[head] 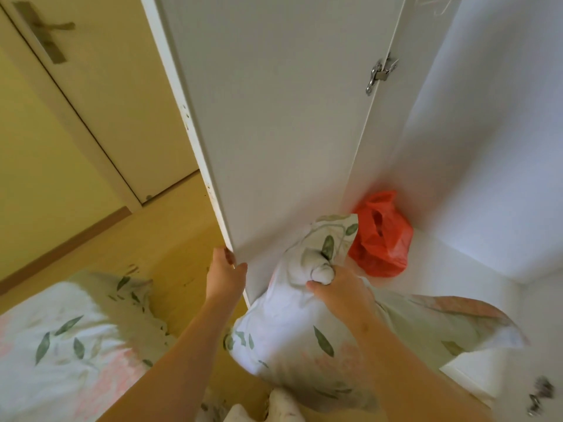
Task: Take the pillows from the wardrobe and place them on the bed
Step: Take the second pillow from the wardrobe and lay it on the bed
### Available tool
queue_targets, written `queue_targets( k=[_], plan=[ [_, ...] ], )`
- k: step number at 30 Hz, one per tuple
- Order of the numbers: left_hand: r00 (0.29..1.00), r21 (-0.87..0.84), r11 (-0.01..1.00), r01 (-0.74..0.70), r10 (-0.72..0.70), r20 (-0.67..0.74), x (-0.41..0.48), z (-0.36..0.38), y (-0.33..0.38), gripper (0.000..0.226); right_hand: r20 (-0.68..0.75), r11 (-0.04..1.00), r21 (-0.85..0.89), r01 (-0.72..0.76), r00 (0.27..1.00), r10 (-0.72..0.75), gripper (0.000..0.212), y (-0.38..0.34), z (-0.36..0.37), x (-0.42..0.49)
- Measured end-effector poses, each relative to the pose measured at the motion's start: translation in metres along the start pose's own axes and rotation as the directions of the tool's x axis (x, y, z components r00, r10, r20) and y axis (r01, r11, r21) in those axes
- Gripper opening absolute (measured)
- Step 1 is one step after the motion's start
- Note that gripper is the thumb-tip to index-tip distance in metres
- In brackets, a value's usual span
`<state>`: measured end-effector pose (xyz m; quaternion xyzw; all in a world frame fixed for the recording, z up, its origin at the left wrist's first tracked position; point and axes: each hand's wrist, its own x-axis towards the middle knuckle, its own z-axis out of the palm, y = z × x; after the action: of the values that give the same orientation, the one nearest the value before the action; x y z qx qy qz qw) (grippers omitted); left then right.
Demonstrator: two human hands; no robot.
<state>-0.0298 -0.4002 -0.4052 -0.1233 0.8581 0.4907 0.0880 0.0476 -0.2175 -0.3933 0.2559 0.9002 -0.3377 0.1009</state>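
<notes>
Head view: the right hand [338,292] was clenched on a bunched fold of the pillow [292,339], which hung below the fist, half out of the wardrobe [475,166]. Beside it, the left hand [225,274] gripped the door [274,123] edge. The pillow looked soft and light; a gathered-fabric hold probably suffices.
</notes>
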Motion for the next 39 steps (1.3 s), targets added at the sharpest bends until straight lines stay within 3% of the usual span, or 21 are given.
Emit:
queue_targets(
  k=[7, 11, 20, 24, 26, 31, 34, 39],
  plan=[
    [0.989, 0.313, 0.947, -0.077, 0.032, 0.146, -0.022, 0.010, 0.010, 0.010, -0.019, 0.998, -0.023, -0.066, 0.998, 0.066, 0.027, 0.025, 0.004, -0.014],
    [0.964, 0.389, 0.898, -0.205, 0.118, 0.237, -0.051, 0.032, 0.019, 0.023, -0.003, 0.988, 0.017, -0.153, 0.988, 0.153, 0.033, 0.046, -0.003, -0.023],
    [0.881, 0.252, 0.897, -0.362, 0.242, 0.407, -0.127, 0.101, 0.046, 0.030, -0.075, 0.959, 0.034, -0.281, 0.956, 0.283, 0.037, 0.121, -0.043, -0.052],
    [0.859, 0.218, 0.916, -0.336, 0.203, 0.470, -0.149, 0.140, 0.060, 0.019, -0.090, 0.945, 0.089, -0.316, 0.942, 0.324, 0.034, 0.153, -0.062, -0.069],
    [0.836, 0.188, 0.933, -0.307, 0.170, 0.522, -0.159, 0.162, 0.066, 0.023, -0.085, 0.929, 0.137, -0.344, 0.930, 0.357, 0.036, 0.167, -0.071, -0.077],
    [0.579, 0.026, 0.934, -0.356, 0.199, 0.791, -0.178, 0.214, 0.096, 0.058, -0.182, 0.885, 0.199, -0.421, 0.871, 0.456, 0.030, 0.194, -0.098, -0.097],
    [0.496, -0.026, 0.921, -0.388, 0.232, 0.837, -0.190, 0.244, 0.128, 0.077, -0.222, 0.848, 0.282, -0.448, 0.830, 0.512, 0.038, 0.211, -0.112, -0.104],
    [0.525, -0.036, 0.940, -0.339, 0.221, 0.822, -0.197, 0.289, 0.161, 0.079, -0.258, 0.824, 0.354, -0.443, 0.800, 0.541, 0.039, 0.236, -0.130, -0.105]
  ],
)
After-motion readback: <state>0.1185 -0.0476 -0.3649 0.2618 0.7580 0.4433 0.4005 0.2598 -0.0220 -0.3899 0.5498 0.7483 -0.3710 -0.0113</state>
